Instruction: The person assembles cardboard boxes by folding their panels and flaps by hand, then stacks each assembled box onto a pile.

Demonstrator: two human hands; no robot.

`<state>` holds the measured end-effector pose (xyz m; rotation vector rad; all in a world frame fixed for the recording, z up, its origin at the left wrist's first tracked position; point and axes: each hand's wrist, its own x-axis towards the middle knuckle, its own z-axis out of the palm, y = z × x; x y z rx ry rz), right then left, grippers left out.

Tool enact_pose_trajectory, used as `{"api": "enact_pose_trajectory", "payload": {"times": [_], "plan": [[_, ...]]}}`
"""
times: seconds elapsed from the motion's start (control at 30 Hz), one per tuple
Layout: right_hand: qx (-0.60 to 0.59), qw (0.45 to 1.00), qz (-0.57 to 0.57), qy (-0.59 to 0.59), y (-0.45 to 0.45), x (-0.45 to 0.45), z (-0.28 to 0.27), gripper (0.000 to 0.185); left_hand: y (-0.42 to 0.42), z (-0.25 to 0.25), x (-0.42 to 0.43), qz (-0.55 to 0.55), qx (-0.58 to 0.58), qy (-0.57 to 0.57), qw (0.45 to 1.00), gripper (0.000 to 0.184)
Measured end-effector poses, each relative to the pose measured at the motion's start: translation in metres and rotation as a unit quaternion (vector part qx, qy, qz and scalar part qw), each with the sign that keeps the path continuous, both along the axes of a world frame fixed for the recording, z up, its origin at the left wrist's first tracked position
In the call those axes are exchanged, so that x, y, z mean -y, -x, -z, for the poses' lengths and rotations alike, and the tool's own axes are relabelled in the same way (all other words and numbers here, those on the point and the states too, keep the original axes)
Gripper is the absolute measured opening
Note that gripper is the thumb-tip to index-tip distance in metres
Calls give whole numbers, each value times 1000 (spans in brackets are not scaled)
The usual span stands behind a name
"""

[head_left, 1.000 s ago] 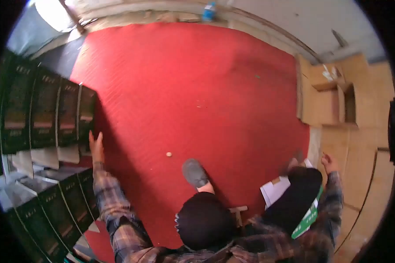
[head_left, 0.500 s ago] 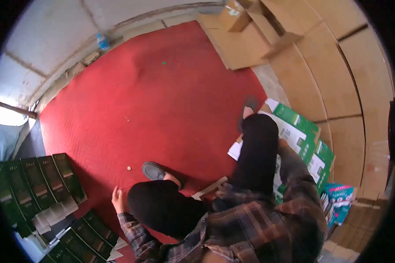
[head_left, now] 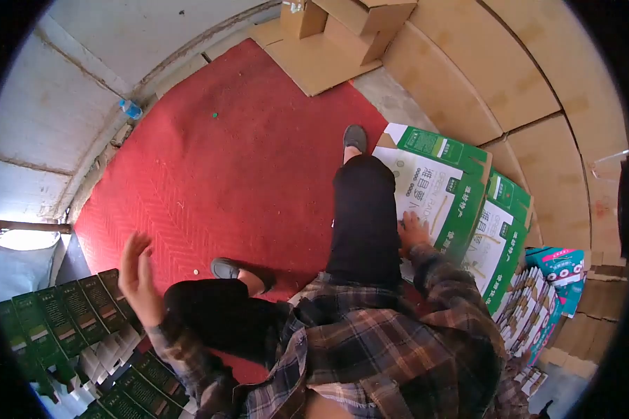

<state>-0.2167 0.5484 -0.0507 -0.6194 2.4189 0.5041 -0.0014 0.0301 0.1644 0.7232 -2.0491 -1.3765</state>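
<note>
My left hand (head_left: 140, 279) is raised beside my left knee, fingers apart, with nothing in it. Near it at the lower left stand rows of dark green boxes (head_left: 61, 311) with pale flaps hanging out. My right hand (head_left: 413, 232) rests with spread fingers on a flat green and white printed carton (head_left: 437, 183), just right of my right leg. A second green and white carton (head_left: 493, 241) lies partly under the first, to its right.
Brown cartons (head_left: 545, 160) line the right side. An open cardboard box (head_left: 321, 52) sits at the top on the red floor mat (head_left: 258, 160). A blue bottle (head_left: 130, 109) lies by the wall. Teal and pink packaging (head_left: 565, 269) stands at the lower right.
The view has swung to the right, bringing the green and white cartons nearer the middle. My left hand has risen from beside the knee; my right hand now shows on the carton.
</note>
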Motion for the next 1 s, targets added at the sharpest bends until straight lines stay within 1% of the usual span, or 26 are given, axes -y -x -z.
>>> {"api": "enact_pose_trajectory", "payload": {"times": [0.03,0.1,0.13,0.17,0.2,0.23,0.27,0.3,0.33,0.4,0.43,0.5,0.57,0.67,0.7,0.77,0.83,0.9,0.93,0.97,1.0], "plan": [[2,1000,0,3,-4,-3,12,86,15,-2,-13,37,10,-9,999,37],[-22,996,-84,21,-17,-7,54,86,43,8,-33,112,33,-13,993,37],[-23,996,-81,23,-23,-14,79,86,53,20,-38,149,48,-7,988,37],[-104,986,-118,56,-30,-24,105,83,59,32,-42,152,48,-6,987,37],[-184,967,-154,87,-32,-29,117,80,65,46,-44,163,61,-17,985,36],[-186,967,-152,88,-31,-24,106,80,69,59,-45,173,74,-27,982,34],[-106,985,-119,58,-32,-18,94,71,67,76,-41,175,74,-27,981,34],[-26,996,-87,26,-31,-9,81,63,62,93,-34,156,115,-19,981,34],[-26,996,-86,24,-28,-5,81,63,61,99,-32,138,156,-12,978,33],[15,999,-28,8,-24,1,80,55,60,104,-30,141,142,0,980,32],[14,999,-30,10,-23,4,77,55,62,104,-27,145,125,16,981,32],[-11,998,-64,11,-26,7,72,43,63,102,-26,137,118,1,983,32],[-11,998,-63,-10,-26,12,71,45,59,101,-24,131,112,-17,985,32],[-2,997,-51,-52,-15,22,54,47,57,99,-20,132,114,7,985,32],[10,997,-39,-72,-12,25,40,48,57,99,-20,130,112,2,985,33],[-14,996,-59,-69,-5,28,-2,50,57,98,-20,126,108,-5,986,33],[-63,993,-61,-74,11,26,-37,47,57,95,-17,128,115,1,985,34],[-127,991,-33,-37,34,20,-71,39,57,94,-17,120,97,6,988,34],[-136,990,-17,-27,50,19,-93,30,58,93,-17,114,83,10,990,33],[-144,989,-1,-16,67,15,-111,25,58,92,-17,112,79,10,991,33],[-196,981,-6,-3,85,6,-120,22,58,90,-16,109,79,14,991,33]]}}
